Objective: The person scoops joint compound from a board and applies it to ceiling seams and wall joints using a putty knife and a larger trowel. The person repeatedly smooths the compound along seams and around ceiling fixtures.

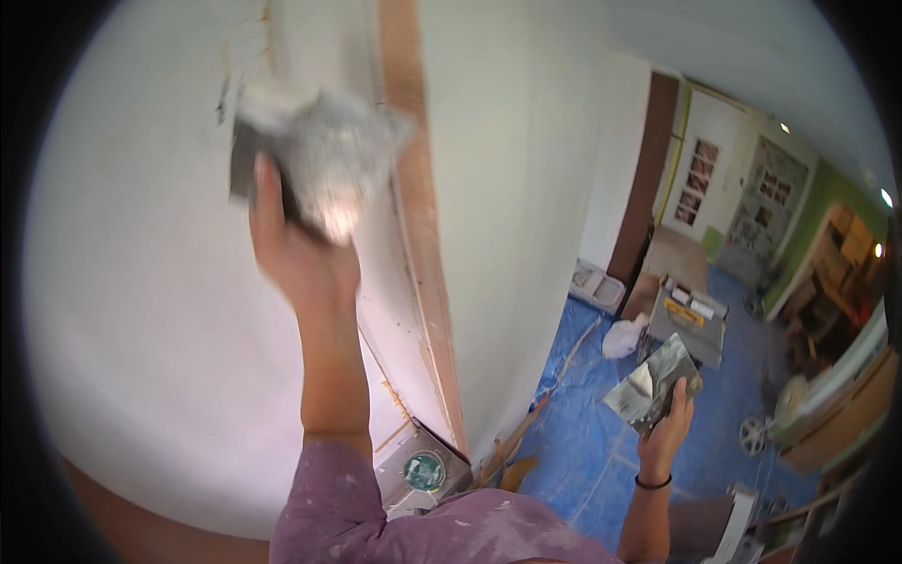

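Observation:
My left hand is raised close to the white wall, its fingers wrapped round a wide filling knife. Motion smears the grey metal blade, and whether its edge touches the wall I cannot tell. A vertical pinkish-brown strip runs along the wall's corner just right of the blade. Lower right, my right hand grips a second wide filling knife, held away from the wall. Off-white filler lies smeared across that blade.
Below my left arm, a tub with a whitish-green inside stands on a grey surface. Blue sheeting covers the floor to the right. Beyond it are a low stand with tools, a white tray and a wheeled item.

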Available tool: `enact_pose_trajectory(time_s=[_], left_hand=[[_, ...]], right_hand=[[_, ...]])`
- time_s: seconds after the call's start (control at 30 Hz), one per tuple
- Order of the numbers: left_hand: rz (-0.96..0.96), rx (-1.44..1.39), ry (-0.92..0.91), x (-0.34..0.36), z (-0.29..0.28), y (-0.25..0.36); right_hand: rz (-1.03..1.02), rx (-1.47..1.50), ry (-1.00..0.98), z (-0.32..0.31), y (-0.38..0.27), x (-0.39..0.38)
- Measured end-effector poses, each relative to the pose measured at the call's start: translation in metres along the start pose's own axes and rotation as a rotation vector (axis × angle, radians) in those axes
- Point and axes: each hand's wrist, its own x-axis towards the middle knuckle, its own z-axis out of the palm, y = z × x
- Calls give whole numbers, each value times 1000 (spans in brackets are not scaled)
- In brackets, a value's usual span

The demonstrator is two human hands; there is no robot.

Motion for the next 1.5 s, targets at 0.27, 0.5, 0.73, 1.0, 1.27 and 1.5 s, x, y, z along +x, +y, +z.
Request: enact_pose_trajectory(time_s=[0.27,0.5,0.73,1.0,1.27,1.5], left_hand=[[-30,-297,-270,279,31,-18],[-119,-398,-223,296,94,-33],[-151,-346,-200,314,113,-20],[-151,-288,-254,330,122,21],[32,-312,-214,306,90,51],[-62,-295,-279,283,136,-5]], right_hand=[[47,-28,-18,22,-10,-12],[-14,-66,-3,24,-15,-22],[-27,-75,43,32,-22,-32],[-22,-62,18,33,-26,-34],[-1,-31,30,27,-19,-30],[-16,-37,35,37,-26,-31]])
